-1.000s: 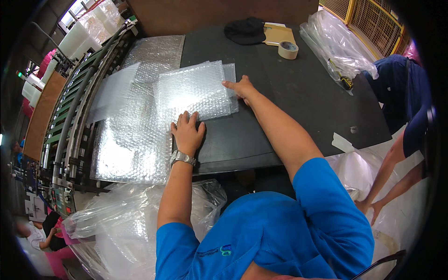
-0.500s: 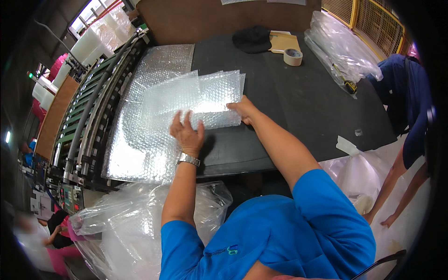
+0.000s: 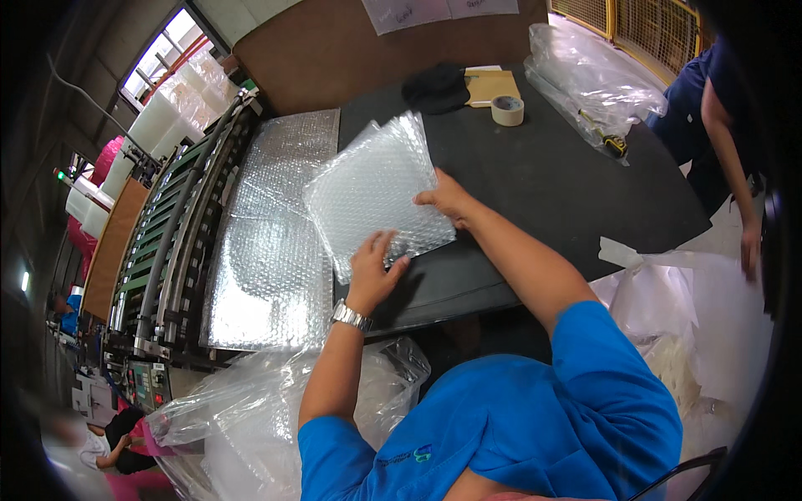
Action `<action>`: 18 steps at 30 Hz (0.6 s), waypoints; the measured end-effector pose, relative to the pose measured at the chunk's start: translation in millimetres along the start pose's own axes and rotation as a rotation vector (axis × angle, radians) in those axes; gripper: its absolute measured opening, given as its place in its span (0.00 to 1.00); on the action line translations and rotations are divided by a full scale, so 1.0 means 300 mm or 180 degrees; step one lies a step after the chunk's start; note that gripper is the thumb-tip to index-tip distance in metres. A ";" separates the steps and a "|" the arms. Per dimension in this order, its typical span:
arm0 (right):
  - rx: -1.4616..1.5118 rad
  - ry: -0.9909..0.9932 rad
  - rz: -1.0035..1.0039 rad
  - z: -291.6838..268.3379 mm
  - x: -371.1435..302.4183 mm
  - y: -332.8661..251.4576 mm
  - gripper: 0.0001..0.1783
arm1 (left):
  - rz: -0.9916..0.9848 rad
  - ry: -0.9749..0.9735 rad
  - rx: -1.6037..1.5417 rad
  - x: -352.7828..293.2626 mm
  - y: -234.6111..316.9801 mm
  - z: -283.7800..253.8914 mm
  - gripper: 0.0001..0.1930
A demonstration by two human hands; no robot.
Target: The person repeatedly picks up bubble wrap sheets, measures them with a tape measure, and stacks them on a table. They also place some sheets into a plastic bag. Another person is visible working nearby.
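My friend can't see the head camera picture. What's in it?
A person's right hand grips a stack of clear bubble-wrap pieces by its right edge over a black table, the left hand at its lower edge. A tape roll and a black cap lie beyond.

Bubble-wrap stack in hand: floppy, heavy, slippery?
The bubble-wrap stack is probably light: thin, clear, bubbled film. Likely floppy, with no stiff backing visible. Its sheets could slip apart: their corners sit out of line.
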State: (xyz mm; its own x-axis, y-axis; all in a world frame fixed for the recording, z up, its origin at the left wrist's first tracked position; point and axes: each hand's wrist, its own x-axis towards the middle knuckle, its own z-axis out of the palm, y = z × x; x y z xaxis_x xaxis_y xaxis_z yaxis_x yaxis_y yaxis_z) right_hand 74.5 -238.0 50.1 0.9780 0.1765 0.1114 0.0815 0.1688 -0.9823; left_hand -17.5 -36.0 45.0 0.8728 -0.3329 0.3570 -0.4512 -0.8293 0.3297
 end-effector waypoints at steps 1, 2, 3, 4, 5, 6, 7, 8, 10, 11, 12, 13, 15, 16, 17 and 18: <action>-0.0536 0.0030 -0.0394 -0.034 0.000 -0.049 0.30 | 0.0025 0.0564 0.0144 0.003 0.024 -0.027 0.36; -0.1041 -0.0024 -0.0759 -0.063 0.002 -0.122 0.30 | 0.0045 0.1129 0.0306 0.011 0.045 -0.064 0.38; -0.1538 -0.0078 -0.1113 -0.084 -0.004 -0.203 0.30 | 0.0115 0.1684 0.0604 0.024 0.051 -0.098 0.43; -0.1760 -0.0273 -0.1254 -0.093 -0.035 -0.310 0.29 | 0.0187 0.2228 0.0887 0.039 0.055 -0.137 0.48; -0.1971 -0.0504 -0.1392 -0.091 -0.078 -0.421 0.29 | 0.0217 0.2450 0.0995 0.051 0.054 -0.184 0.53; -0.2307 -0.0676 -0.1284 -0.078 -0.129 -0.529 0.29 | 0.0148 0.2454 0.1028 0.055 0.054 -0.228 0.56; -0.2652 -0.0845 -0.1167 -0.065 -0.173 -0.614 0.29 | 0.0077 0.2458 0.1048 0.056 0.056 -0.254 0.59; -0.2980 -0.0980 -0.1210 -0.054 -0.202 -0.670 0.29 | 0.0000 0.2293 0.0091 0.051 0.062 -0.264 0.57; -0.3645 -0.1229 -0.1275 -0.042 -0.232 -0.723 0.30 | -0.0136 0.1863 -0.1833 0.044 0.068 -0.261 0.53; -0.3828 -0.1190 -0.1327 -0.038 -0.223 -0.713 0.30 | -0.0088 0.1673 -0.2169 0.031 0.046 -0.242 0.51; -0.4047 -0.1098 -0.1330 -0.053 -0.217 -0.699 0.31 | -0.0009 0.1441 -0.2560 0.032 0.014 -0.188 0.50; -0.4261 -0.1013 -0.1339 -0.060 -0.210 -0.683 0.32 | 0.0068 0.1207 -0.2942 0.027 -0.008 -0.144 0.48; -0.4262 -0.1104 -0.0900 -0.057 -0.188 -0.642 0.33 | -0.0089 0.0990 -0.3098 0.030 0.020 -0.088 0.46; -0.4257 -0.1152 -0.0687 -0.054 -0.183 -0.631 0.34 | -0.0170 0.0886 -0.3169 0.030 0.036 -0.067 0.44; -0.4280 -0.0992 -0.0865 -0.051 -0.185 -0.629 0.35 | -0.0235 0.0994 -0.3203 0.037 0.048 -0.056 0.43; -0.4299 -0.0832 -0.1046 -0.048 -0.190 -0.625 0.37 | -0.0301 0.1104 -0.3236 0.046 0.059 -0.049 0.41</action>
State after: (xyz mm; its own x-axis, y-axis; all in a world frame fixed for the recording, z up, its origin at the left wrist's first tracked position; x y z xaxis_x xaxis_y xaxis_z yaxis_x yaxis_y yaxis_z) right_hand 6.1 -293.9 225.8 0.8275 0.5085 0.2380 0.5596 -0.7815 -0.2759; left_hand -16.1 -48.5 68.6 0.8840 -0.0090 0.4675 -0.4675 -0.0305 0.8835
